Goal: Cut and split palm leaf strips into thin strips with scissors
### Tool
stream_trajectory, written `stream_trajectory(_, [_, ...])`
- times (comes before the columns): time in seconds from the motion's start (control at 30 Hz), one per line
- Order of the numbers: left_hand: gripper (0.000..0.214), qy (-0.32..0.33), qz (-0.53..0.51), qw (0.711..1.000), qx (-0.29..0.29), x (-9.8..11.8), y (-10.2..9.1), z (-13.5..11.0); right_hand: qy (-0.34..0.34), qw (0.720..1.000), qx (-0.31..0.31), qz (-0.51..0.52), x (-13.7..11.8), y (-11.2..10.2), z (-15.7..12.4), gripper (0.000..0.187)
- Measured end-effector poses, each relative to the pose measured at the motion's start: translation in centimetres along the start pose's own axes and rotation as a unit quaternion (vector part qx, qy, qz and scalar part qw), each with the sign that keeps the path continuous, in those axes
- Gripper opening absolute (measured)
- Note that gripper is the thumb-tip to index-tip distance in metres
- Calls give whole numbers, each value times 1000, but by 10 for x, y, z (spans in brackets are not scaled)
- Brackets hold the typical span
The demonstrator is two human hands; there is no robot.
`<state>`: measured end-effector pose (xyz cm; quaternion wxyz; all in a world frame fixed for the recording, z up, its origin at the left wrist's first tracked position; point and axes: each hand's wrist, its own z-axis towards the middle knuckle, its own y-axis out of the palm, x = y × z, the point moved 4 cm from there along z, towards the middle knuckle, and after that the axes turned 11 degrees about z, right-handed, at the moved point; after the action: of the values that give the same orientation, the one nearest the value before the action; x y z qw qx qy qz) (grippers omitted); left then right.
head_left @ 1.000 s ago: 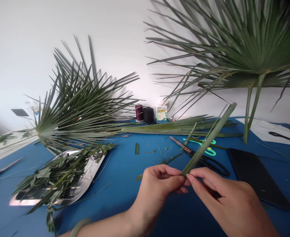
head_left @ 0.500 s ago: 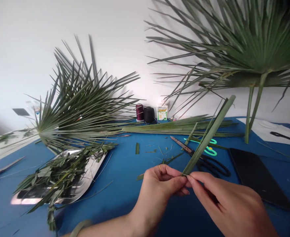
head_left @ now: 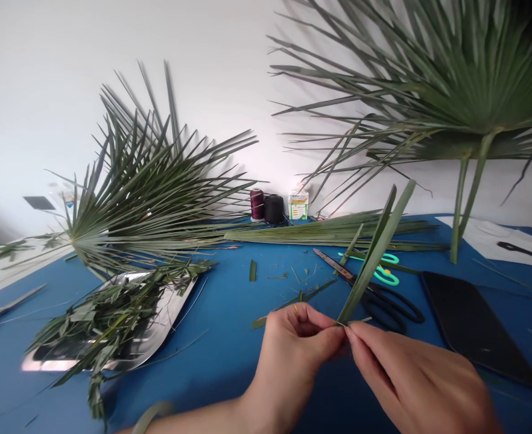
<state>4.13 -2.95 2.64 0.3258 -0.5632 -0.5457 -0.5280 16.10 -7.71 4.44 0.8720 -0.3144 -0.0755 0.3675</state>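
Note:
A long green palm leaf strip (head_left: 374,253) rises up and to the right from my two hands, and its upper end has split into two blades. My left hand (head_left: 300,349) pinches the strip's lower end between thumb and fingers. My right hand (head_left: 411,380) is closed too, its fingertips pinching the same end right against the left fingers. Both hands hover above the blue table (head_left: 230,337).
Black-handled scissors (head_left: 374,295) and green-handled scissors (head_left: 383,268) lie just beyond my hands. A black tablet (head_left: 469,325) lies at the right. A metal tray (head_left: 157,319) of leaf trimmings sits left. Fan palm fronds (head_left: 134,199), thread spools (head_left: 266,208), cut strips (head_left: 329,232) line the back.
The strip has swung a little more upright and its top has parted into two blades. My right hand has slid slightly down and right; the left hand stays pinched.

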Motion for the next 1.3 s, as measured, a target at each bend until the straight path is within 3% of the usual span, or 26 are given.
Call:
stream_trajectory(0.07, [14, 8, 1, 1000, 7, 0, 0, 0, -44, 999, -14, -5, -3, 0, -2, 8])
stream_trajectory(0.17, [13, 15, 0, 1000, 17, -1, -1, -1, -107, 994, -28, -18, -6, 0, -3, 21])
stream_trajectory(0.27, [13, 17, -2, 1000, 21, -1, -2, -3, -120, 992, -22, -30, -6, -1, -1, 21])
stream_trajectory(0.4, [13, 11, -9, 1000, 18, -1, -1, -5, -49, 998, -4, 23, -8, 0, 3, 8])
stream_trajectory(0.53, [13, 9, -17, 1000, 14, 0, 1, -6, 40, 998, 15, 54, -8, 2, 6, 13])
stream_trajectory(0.7, [12, 18, -8, 1000, 12, -2, -1, -4, 12, 999, 13, 51, -8, 3, 7, 10])
stream_trajectory(0.93, [9, 74, 57, 995, 31, 1, -5, 0, 76, 995, -16, 69, 4, 11, 7, 19])
stream_trajectory(1.17, [6, 93, 106, 987, 74, 2, -6, 0, 39, 999, -1, 2, 3, 11, 6, 19])
stream_trajectory(1.3, [6, 83, 122, 987, 62, 0, -6, 2, 23, 999, -3, -22, 4, 11, 4, 20])
